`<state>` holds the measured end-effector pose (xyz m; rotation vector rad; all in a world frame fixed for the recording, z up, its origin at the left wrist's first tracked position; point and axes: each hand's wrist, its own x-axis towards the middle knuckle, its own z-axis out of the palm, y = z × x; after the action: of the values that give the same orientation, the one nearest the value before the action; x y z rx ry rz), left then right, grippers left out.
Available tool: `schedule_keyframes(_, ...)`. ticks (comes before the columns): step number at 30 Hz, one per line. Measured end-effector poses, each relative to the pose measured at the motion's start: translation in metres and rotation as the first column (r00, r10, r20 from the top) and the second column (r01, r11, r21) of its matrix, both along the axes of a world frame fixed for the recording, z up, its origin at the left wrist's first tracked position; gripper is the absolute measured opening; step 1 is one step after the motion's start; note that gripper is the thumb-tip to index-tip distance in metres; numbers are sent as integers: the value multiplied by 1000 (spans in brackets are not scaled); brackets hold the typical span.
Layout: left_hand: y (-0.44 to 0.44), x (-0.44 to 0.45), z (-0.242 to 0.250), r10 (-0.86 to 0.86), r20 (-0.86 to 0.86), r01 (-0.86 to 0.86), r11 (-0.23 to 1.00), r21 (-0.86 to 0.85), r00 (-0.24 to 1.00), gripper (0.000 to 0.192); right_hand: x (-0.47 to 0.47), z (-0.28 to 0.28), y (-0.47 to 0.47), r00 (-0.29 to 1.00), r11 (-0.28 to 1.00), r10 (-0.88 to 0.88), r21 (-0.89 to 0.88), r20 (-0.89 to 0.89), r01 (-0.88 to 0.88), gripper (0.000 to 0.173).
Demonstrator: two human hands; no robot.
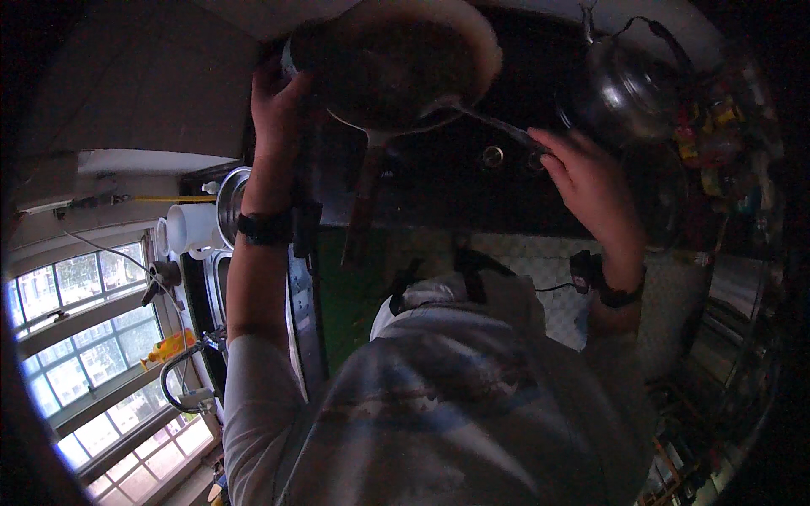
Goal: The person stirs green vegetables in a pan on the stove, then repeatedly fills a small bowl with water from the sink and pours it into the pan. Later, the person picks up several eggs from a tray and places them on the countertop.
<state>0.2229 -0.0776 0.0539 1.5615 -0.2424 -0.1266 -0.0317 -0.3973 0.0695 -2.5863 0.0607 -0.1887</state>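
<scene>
A wide pan (405, 69) with a pale rim stands at the top centre, its long handle (366, 196) pointing towards me. Its contents are too dark to make out. My right hand (585, 171) holds the handle of a metal spatula or ladle (500, 123), whose head is at the pan's near right edge. My left hand (278, 104) is at the pan's left side, around a dark object with a pale edge (288, 60), perhaps a container tilted over the pan; its kind cannot be told.
A metal kettle (633, 95) stands at the upper right, near colourful packets (712, 136). Below the pan is a round knob (492, 156). At left are a white jug (190, 228), a metal bowl (233, 202), a sink faucet (171, 379), a yellow bottle (169, 348) and a barred window (95, 341).
</scene>
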Motion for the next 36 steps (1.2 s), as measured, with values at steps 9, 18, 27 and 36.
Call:
schedule_keyframes(9,-8,-2,0,57,628,-266,933,244,776,66,22,-1,18,997,981,-31,-194,-68,17,31)
schedule_keyframes(18,99,-79,20,-98,-286,-65,856,-512,953,43,106,-64,13,986,988,-95,-110,135,110,35)
schedule_keyframes(27,253,-173,-24,165,-397,-351,816,-459,903,46,154,-53,70,920,784,-110,536,-377,313,41)
schedule_keyframes(36,371,-262,-51,351,-603,-656,632,-412,717,44,65,4,61,833,863,-186,319,-522,392,42)
